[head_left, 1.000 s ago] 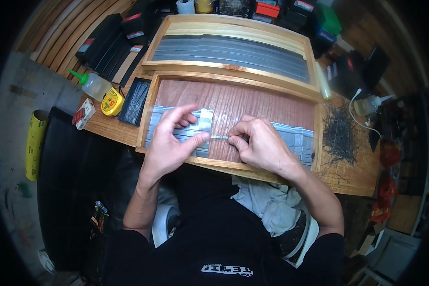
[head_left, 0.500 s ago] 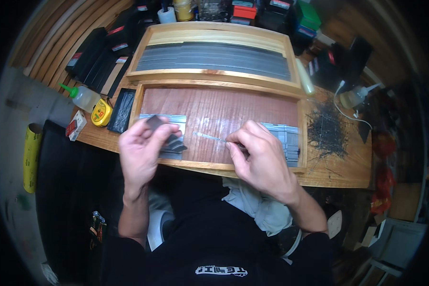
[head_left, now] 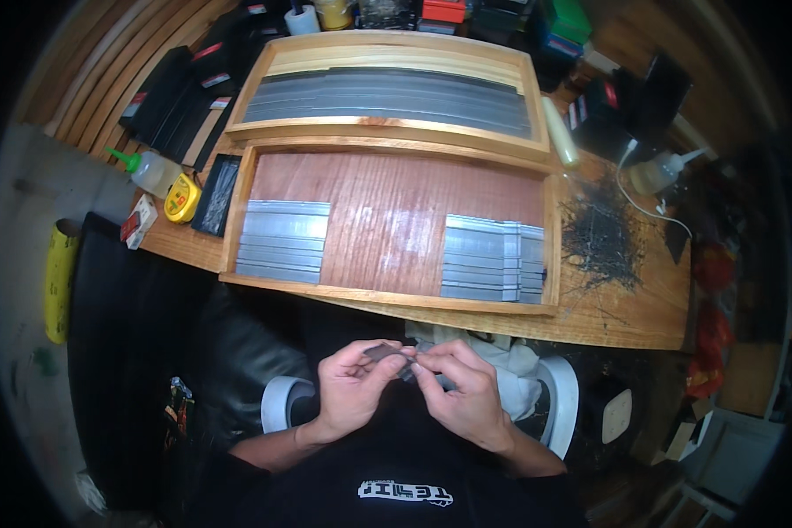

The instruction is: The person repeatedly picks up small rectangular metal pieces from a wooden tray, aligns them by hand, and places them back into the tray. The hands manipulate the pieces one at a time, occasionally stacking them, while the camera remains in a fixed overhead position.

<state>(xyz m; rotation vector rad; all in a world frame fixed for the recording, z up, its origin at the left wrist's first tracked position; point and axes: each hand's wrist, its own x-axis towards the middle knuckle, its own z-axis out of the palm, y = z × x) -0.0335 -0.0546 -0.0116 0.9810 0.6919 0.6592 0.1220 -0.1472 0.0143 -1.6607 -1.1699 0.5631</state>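
My left hand (head_left: 350, 392) is closed around a few small dark grey flat pieces (head_left: 381, 352), held low in front of my chest, short of the table edge. Fingertips of my right hand (head_left: 468, 394) pinch together right at the ends of these pieces; what exactly they grip is mostly covered. Beyond both hands lies a shallow wooden tray (head_left: 387, 297) with a reddish-brown base. Inside it, grey strips form a left block (head_left: 282, 242) and a right block (head_left: 482, 257), with bare wood between them.
A second wooden tray (head_left: 383, 126) with long dark strips lies behind. Thin black scraps (head_left: 600, 239) are heaped on the right. To the left stand a yellow tape measure (head_left: 182, 199) and a green-tipped bottle (head_left: 152, 174). Another bottle (head_left: 656, 174) and white cable sit far right.
Both hands have drawn back from over the near tray toward my chest and come together. The thin pale strip seen in my right hand no longer shows clearly.
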